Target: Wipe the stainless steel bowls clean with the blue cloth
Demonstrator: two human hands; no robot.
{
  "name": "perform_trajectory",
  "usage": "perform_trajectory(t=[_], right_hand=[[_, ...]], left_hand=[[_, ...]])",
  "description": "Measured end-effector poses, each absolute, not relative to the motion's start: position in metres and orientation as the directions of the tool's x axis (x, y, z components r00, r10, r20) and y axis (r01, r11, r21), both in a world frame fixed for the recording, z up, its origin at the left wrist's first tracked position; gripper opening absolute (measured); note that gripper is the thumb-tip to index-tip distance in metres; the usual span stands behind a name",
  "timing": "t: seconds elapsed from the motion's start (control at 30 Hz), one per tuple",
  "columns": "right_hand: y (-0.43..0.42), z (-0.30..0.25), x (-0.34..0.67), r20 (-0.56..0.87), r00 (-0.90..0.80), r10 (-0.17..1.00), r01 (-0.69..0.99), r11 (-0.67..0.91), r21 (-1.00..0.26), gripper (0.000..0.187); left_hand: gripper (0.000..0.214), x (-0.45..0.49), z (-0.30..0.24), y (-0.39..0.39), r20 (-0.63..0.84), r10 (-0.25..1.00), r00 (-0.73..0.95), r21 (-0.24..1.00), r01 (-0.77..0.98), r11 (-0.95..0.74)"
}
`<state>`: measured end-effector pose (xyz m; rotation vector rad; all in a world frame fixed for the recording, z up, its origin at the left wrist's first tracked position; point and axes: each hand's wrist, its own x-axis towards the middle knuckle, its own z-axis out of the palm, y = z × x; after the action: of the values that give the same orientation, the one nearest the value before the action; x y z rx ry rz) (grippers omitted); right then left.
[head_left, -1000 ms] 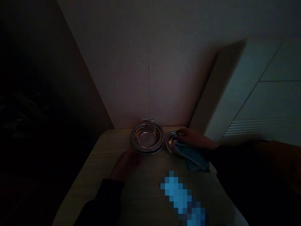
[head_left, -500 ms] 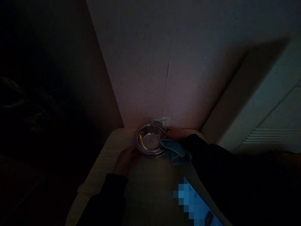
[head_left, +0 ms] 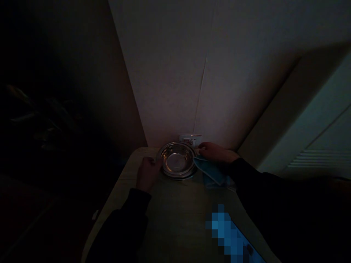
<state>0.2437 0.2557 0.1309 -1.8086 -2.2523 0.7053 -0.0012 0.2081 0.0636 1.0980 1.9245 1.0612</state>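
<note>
A stack of shiny steel bowls (head_left: 177, 160) stands at the far end of a pale wooden table (head_left: 175, 215), against the wall. My left hand (head_left: 147, 174) grips the stack's left rim, fingers curled on it. My right hand (head_left: 216, 152) touches the right rim and holds a blue cloth (head_left: 212, 173) that hangs down onto the table. The room is very dark.
A white wall socket (head_left: 190, 139) sits just behind the bowls. A blurred blue object (head_left: 229, 235) lies on the table near me at the right. A white cabinet (head_left: 315, 138) stands to the right; the left side is black.
A second bowl that stood to the right a second ago now sits on the stack. My left hand has moved up from the table to the stack's left rim.
</note>
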Motion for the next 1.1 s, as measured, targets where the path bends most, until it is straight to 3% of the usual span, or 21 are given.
perform_trajectory(t=[0.13, 0.27, 0.4, 0.53, 0.8, 0.97, 1.1], right_hand=[[0.246, 0.142, 0.246, -0.161, -0.213, 0.964, 0.883, 0.12, -0.453, 0.033], [0.237, 0.147, 0.249, -0.152, -0.213, 0.965, 0.88, 0.122, -0.458, 0.037], [0.231, 0.148, 0.256, -0.132, -0.212, 0.968, 0.873, 0.127, -0.472, 0.038], [0.226, 0.148, 0.263, -0.101, -0.215, 0.971, 0.862, 0.14, -0.488, 0.036], [0.212, 0.147, 0.28, -0.068, -0.195, 0.978, 0.83, 0.128, -0.542, 0.034], [0.2, 0.144, 0.289, -0.054, -0.153, 0.987, 0.793, 0.09, -0.602, 0.034], [0.178, 0.149, 0.29, -0.008, -0.107, 0.994, 0.73, 0.074, -0.679, 0.033]], left_hand=[[0.04, -0.003, 0.076, 0.221, -0.074, 0.919, -0.387, 0.722, 0.615, 0.317], [0.031, -0.005, 0.08, 0.228, -0.058, 0.939, -0.338, 0.607, 0.735, 0.302], [0.025, -0.004, 0.084, 0.23, -0.026, 0.958, -0.287, 0.566, 0.785, 0.25], [0.022, -0.001, 0.093, 0.229, 0.019, 0.964, -0.263, 0.6, 0.775, 0.2], [0.02, -0.002, 0.101, 0.225, 0.061, 0.934, -0.351, 0.812, 0.561, 0.158], [0.027, -0.004, 0.107, 0.208, -0.019, 0.896, -0.445, 0.955, 0.258, 0.148], [0.031, -0.004, 0.103, 0.174, -0.128, 0.865, -0.485, 0.989, -0.001, 0.146]])
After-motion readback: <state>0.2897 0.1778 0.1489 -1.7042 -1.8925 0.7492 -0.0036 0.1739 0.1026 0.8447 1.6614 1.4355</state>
